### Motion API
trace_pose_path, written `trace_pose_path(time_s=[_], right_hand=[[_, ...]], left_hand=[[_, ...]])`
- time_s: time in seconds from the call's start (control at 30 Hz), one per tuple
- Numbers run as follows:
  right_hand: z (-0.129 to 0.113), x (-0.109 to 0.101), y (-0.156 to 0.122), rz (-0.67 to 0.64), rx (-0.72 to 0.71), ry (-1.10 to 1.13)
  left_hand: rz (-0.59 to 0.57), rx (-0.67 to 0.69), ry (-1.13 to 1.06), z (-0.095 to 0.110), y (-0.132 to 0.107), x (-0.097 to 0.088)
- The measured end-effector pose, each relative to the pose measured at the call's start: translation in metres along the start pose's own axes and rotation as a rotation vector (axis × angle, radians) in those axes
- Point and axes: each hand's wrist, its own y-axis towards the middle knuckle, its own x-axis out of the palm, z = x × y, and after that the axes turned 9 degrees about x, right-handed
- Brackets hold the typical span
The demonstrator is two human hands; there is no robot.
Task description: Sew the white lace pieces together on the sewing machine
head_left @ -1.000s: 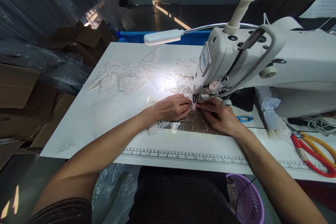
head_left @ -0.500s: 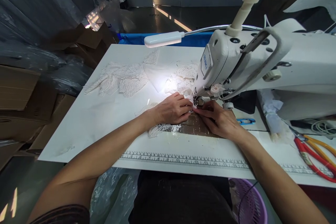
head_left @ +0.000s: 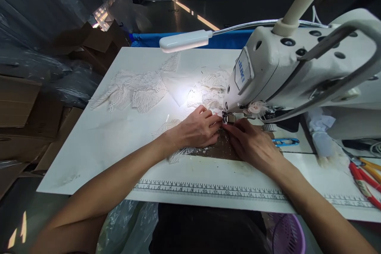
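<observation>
A white sewing machine (head_left: pixel 297 67) stands at the right of a white table (head_left: pixel 119 135). Both my hands meet just in front of its presser foot (head_left: pixel 229 118). My left hand (head_left: pixel 198 129) rests on a piece of white lace (head_left: pixel 178 151), its fingers bent and pressed down on the cloth by the needle. My right hand (head_left: pixel 251 143) lies close beside it, fingertips pinched on the same lace at the foot. The lace under my hands is mostly hidden.
More white lace pieces (head_left: pixel 133 89) lie at the back left under a lamp (head_left: pixel 184 41). Blue snips (head_left: pixel 285 141) and red-and-yellow scissors (head_left: pixel 366 178) lie at the right. A printed ruler (head_left: pixel 208 190) runs along the front edge. Cardboard boxes (head_left: pixel 26 119) stand left; a purple basket (head_left: pixel 288 238) sits below.
The view has drawn closer to the machine. Both hands stay at the presser foot on the lace, with the fingers shifted only slightly.
</observation>
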Motion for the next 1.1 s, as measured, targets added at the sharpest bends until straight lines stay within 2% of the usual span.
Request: trace_pose_path(time_s=[0.17, 0.27, 0.37, 0.5, 0.63, 0.73, 0.83, 0.97, 1.1], right_hand=[[-0.01, -0.006, 0.005, -0.152, 0.094, -0.101], [-0.013, -0.007, 0.006, -0.199, 0.125, -0.115], [-0.007, -0.005, 0.002, -0.156, 0.116, -0.029], [0.017, -0.005, -0.001, -0.023, 0.095, 0.319], [0.041, -0.004, 0.007, -0.08, 0.13, 0.589], [0.048, -0.002, 0.014, -0.055, 0.192, 0.636], [0.044, -0.005, 0.014, -0.036, 0.174, 0.651], [0.039, -0.013, 0.004, -0.097, 0.175, 0.634], [0.038, -0.023, -0.014, -0.032, 0.217, 0.571]], left_hand=[[-0.071, -0.057, -0.032, -0.001, 0.0, -0.002], [-0.102, -0.076, -0.035, -0.001, 0.0, -0.003], [-0.121, -0.096, -0.026, -0.001, 0.001, -0.003], [-0.141, -0.114, -0.008, -0.001, 0.002, -0.005], [-0.148, -0.114, -0.011, -0.002, 0.001, -0.005], [-0.151, -0.118, -0.031, -0.003, 0.001, -0.004], [-0.157, -0.131, -0.039, -0.003, 0.0, -0.003], [-0.168, -0.148, -0.031, -0.001, 0.001, -0.003], [-0.172, -0.177, -0.024, -0.002, 0.003, -0.005]])
